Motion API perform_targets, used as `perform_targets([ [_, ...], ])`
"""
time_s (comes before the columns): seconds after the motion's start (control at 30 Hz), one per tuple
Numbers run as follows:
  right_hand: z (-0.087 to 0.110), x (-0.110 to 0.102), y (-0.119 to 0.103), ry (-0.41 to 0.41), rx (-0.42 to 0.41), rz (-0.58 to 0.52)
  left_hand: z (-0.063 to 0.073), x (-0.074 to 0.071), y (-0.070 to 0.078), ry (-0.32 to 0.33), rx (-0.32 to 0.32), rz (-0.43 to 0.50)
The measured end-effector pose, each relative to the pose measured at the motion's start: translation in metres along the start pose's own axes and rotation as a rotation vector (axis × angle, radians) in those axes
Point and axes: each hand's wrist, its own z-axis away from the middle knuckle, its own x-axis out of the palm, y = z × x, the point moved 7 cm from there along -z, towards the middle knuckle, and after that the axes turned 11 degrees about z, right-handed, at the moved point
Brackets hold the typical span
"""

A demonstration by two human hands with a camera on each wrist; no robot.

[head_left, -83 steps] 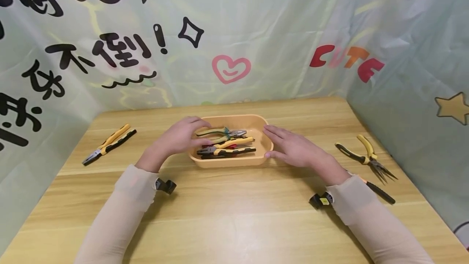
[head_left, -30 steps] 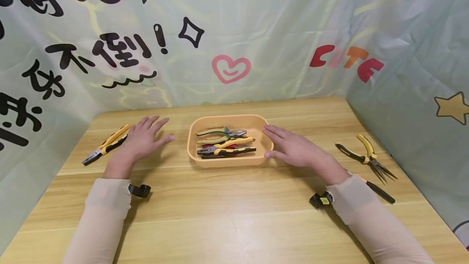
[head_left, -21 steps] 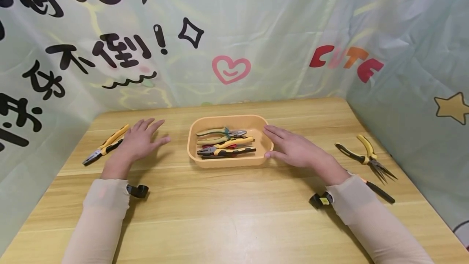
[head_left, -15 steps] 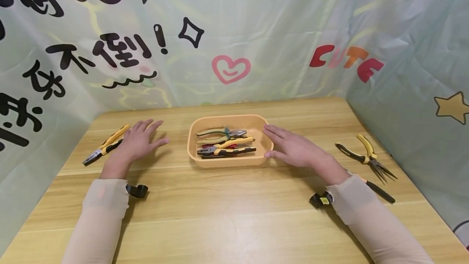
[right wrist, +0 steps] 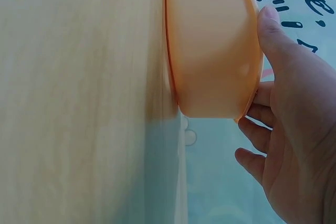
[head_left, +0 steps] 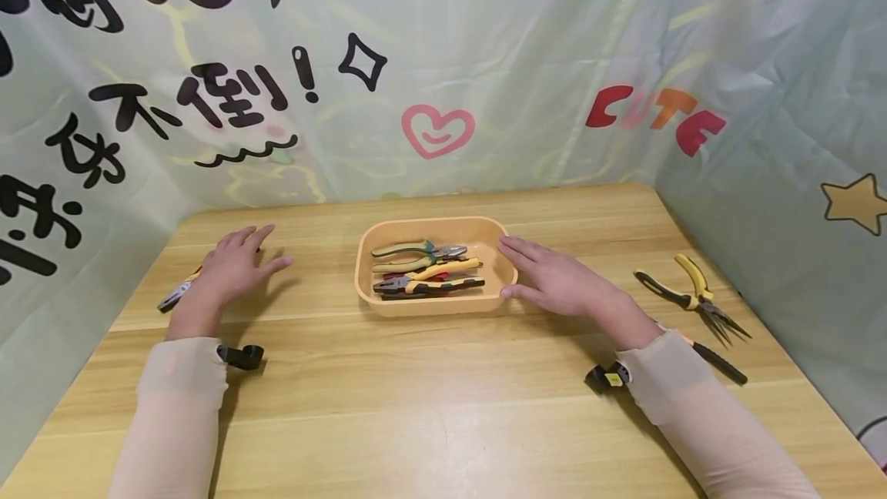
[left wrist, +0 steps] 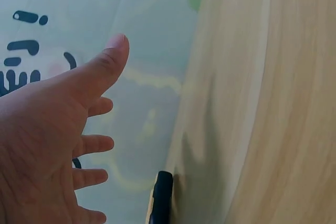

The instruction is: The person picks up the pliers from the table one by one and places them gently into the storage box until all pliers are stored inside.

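Tabletop (head_left: 322, 291) free just left of tray (head_left: 436, 308); right hand (head_left: 560, 279) blocks right end.

Pale pinkish-beige down the left sleeve (head_left: 169, 437), long and smooth, and it meets a looser, greyer left cuff (head_left: 185, 368) with an uneven edge and a faint pink patch (head_left: 169, 363)! The left hand (head_left: 232, 264) is bare, a short thumbnail (left wrist: 116, 40) on view. There's a small black left camera (head_left: 241, 357) at the wrist, blunt-ended. Across to the right sleeve (head_left: 731, 430): matching beige, matching pale right cuff (head_left: 668, 368), and a black right camera (head_left: 604, 380) sporting a bright yellow label (head_left: 614, 380)! Bare again, the right hand (head_left: 557, 276).
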Motion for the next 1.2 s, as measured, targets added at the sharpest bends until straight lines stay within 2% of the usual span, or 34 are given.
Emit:
perform_targets([
  [0.2,0.000,0.001,0.001,-0.003,0.005,-0.003,0.001,0.001,-0.014,-0.008,-0.035,-0.014],
  [0.4,-0.001,0.001,0.000,-0.007,0.006,-0.007,0.007,0.001,-0.036,0.001,-0.079,-0.011],
  [0.67,0.001,-0.001,0.000,-0.015,0.013,-0.012,0.012,-0.002,-0.055,-0.006,-0.099,0.030],
  [0.87,0.001,-0.001,-0.001,-0.013,0.004,-0.003,0.017,-0.003,-0.071,0.016,-0.137,0.045],
  [1.03,0.001,-0.001,-0.001,-0.004,0.000,-0.001,0.017,-0.002,-0.082,0.030,-0.130,0.050],
  [1.2,0.001,0.000,0.000,0.002,0.002,-0.002,0.016,0.001,-0.090,0.000,-0.134,0.064],
])
